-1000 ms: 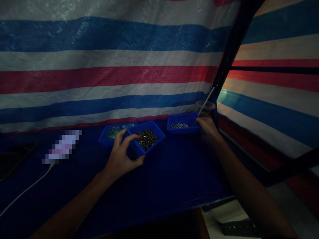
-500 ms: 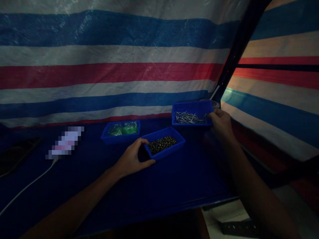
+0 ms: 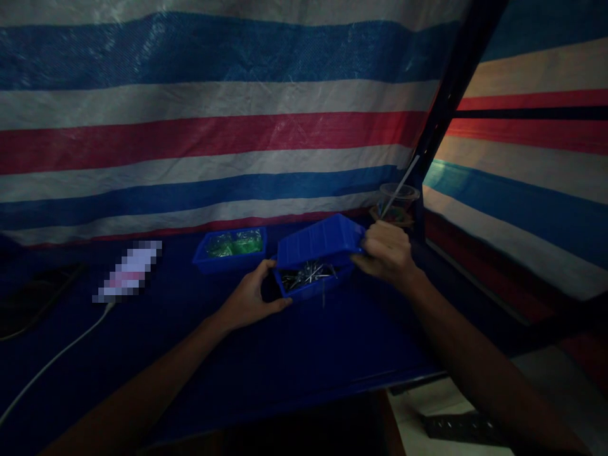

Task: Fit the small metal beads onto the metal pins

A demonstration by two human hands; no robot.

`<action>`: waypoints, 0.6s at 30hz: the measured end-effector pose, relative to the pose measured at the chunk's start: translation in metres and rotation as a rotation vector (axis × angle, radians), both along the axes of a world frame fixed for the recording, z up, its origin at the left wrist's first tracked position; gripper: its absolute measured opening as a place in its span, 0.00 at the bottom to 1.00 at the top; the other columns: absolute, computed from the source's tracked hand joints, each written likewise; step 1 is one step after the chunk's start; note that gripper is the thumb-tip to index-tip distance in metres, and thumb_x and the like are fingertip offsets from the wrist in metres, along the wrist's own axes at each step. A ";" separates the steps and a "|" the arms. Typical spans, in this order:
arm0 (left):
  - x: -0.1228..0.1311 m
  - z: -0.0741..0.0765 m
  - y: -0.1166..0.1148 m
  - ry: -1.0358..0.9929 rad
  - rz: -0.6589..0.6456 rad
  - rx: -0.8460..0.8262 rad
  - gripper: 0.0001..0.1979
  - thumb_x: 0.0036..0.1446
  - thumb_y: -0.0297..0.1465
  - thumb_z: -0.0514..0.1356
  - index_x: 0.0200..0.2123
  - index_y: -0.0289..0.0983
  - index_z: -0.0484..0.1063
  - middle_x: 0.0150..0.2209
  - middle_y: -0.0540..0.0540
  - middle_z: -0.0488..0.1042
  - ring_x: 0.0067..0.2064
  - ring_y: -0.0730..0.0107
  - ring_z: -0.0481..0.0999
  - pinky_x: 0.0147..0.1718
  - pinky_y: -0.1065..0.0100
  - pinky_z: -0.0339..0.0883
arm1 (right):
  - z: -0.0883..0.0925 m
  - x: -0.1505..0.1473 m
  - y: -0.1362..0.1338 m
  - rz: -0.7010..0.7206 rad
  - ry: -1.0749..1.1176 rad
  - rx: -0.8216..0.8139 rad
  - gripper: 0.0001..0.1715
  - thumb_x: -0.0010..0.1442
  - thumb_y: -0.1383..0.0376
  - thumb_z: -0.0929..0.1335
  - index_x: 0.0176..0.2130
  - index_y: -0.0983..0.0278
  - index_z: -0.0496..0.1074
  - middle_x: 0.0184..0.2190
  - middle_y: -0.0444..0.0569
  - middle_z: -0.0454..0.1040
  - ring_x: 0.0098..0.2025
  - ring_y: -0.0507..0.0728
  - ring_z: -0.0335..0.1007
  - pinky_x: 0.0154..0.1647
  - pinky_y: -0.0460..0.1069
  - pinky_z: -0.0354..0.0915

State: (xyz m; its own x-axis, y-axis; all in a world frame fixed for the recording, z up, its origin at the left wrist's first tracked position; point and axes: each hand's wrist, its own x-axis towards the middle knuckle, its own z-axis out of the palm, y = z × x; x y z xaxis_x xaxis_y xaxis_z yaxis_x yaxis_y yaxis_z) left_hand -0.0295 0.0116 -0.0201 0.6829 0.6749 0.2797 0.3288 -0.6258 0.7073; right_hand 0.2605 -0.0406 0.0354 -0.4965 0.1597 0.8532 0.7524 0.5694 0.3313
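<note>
My right hand (image 3: 388, 250) is closed on the end of a blue plastic bin (image 3: 320, 240), tipped over so its ribbed underside faces up. Thin silvery nails (image 3: 311, 272) spill from it into a second blue bin (image 3: 310, 291) just below. One or two nails stick out past that lower bin's front edge. My left hand (image 3: 249, 297) grips the lower bin's left end between thumb and fingers. The small dark brassy pieces inside the lower bin are mostly covered by the nails and the tipped bin.
Behind my left hand, a third blue bin (image 3: 230, 258) holds green items in clear plastic. A phone with blurred screen (image 3: 128, 272) and a white cable (image 3: 57, 354) lie left. A clear cup with a straw (image 3: 398, 199) stands by the dark post; striped sheeting (image 3: 213, 133) hangs behind.
My right hand has brought the bin of nails left and turned it over above the lower bin, and nails have come out. My left hand keeps its grip on the lower bin.
</note>
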 end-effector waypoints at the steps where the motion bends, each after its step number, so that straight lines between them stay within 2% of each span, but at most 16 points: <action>1: 0.000 0.000 0.001 -0.019 -0.012 -0.001 0.26 0.50 0.37 0.64 0.50 0.38 0.59 0.50 0.42 0.69 0.52 0.58 0.71 0.52 0.56 0.64 | -0.002 0.000 0.001 0.007 -0.035 0.036 0.20 0.56 0.65 0.67 0.20 0.61 0.54 0.17 0.40 0.55 0.22 0.50 0.50 0.25 0.50 0.49; 4: -0.001 -0.001 0.002 -0.038 -0.014 0.002 0.25 0.49 0.37 0.64 0.49 0.38 0.59 0.49 0.41 0.69 0.52 0.57 0.70 0.52 0.54 0.64 | -0.005 0.000 0.004 0.010 -0.062 0.098 0.23 0.58 0.64 0.66 0.18 0.61 0.52 0.17 0.41 0.51 0.22 0.51 0.47 0.25 0.51 0.46; 8: -0.001 -0.001 0.001 -0.017 0.009 -0.011 0.25 0.49 0.38 0.64 0.47 0.37 0.60 0.48 0.41 0.68 0.49 0.58 0.71 0.49 0.54 0.67 | -0.008 0.002 0.008 -0.037 0.041 0.105 0.24 0.56 0.65 0.67 0.18 0.61 0.50 0.17 0.40 0.51 0.22 0.50 0.47 0.25 0.50 0.47; 11: 0.000 0.006 0.000 0.066 0.010 -0.023 0.27 0.50 0.40 0.63 0.51 0.37 0.60 0.50 0.40 0.68 0.50 0.58 0.72 0.49 0.53 0.67 | -0.014 0.003 0.013 -0.110 0.276 0.043 0.22 0.53 0.68 0.67 0.19 0.61 0.49 0.16 0.38 0.50 0.20 0.49 0.46 0.23 0.48 0.46; 14: -0.002 0.023 -0.005 0.200 0.022 -0.015 0.31 0.53 0.43 0.61 0.57 0.39 0.58 0.55 0.39 0.67 0.55 0.54 0.69 0.53 0.51 0.64 | -0.022 0.005 0.020 -0.213 0.619 -0.089 0.20 0.51 0.67 0.65 0.19 0.60 0.48 0.15 0.37 0.48 0.18 0.48 0.45 0.21 0.47 0.46; 16: -0.011 0.033 -0.020 0.284 0.067 0.004 0.34 0.54 0.44 0.60 0.61 0.41 0.55 0.60 0.40 0.62 0.59 0.50 0.64 0.55 0.49 0.61 | -0.026 0.007 0.024 -0.296 0.828 -0.160 0.18 0.51 0.65 0.64 0.19 0.60 0.48 0.16 0.37 0.48 0.19 0.48 0.46 0.22 0.46 0.47; 18: -0.027 0.036 -0.047 0.294 0.149 0.025 0.34 0.54 0.44 0.59 0.62 0.45 0.55 0.62 0.43 0.60 0.62 0.46 0.58 0.57 0.46 0.57 | -0.029 0.011 0.030 -0.356 0.981 -0.209 0.16 0.51 0.64 0.63 0.19 0.60 0.50 0.17 0.37 0.50 0.21 0.49 0.48 0.23 0.46 0.49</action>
State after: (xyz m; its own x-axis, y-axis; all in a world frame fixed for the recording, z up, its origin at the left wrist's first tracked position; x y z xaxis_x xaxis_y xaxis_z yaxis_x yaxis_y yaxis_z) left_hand -0.0561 -0.0358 0.0156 0.6311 0.7689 0.1025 0.6060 -0.5712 0.5536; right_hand 0.2712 -0.0110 0.0068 0.4981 0.3495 0.7936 0.7715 0.2392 -0.5896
